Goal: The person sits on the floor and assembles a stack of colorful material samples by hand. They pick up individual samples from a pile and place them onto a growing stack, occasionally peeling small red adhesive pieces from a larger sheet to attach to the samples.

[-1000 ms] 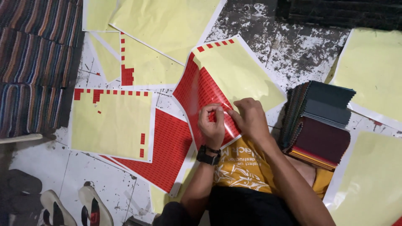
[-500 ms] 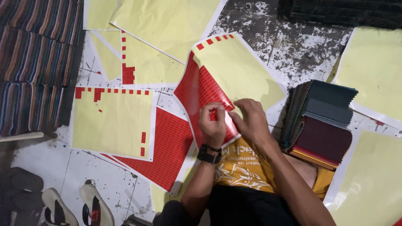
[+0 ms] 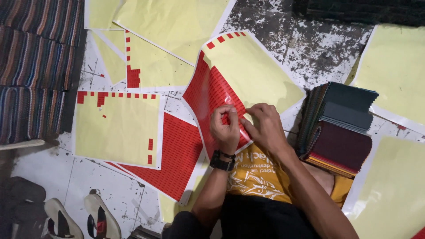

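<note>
Both hands work on a red sticker sheet [image 3: 208, 95] lying on the floor [image 3: 305, 48] over the person's lap. The left hand [image 3: 225, 128], a black watch [image 3: 221, 161] on its wrist, pinches a small red sticker on the sheet; the right hand [image 3: 265, 126] pinches the sheet's edge just beside it. A stack of swatches [image 3: 341, 128] rests near the right arm. Yellow backing sheets [image 3: 117, 128] lie around, sandals [image 3: 82, 217] at lower left.
</note>
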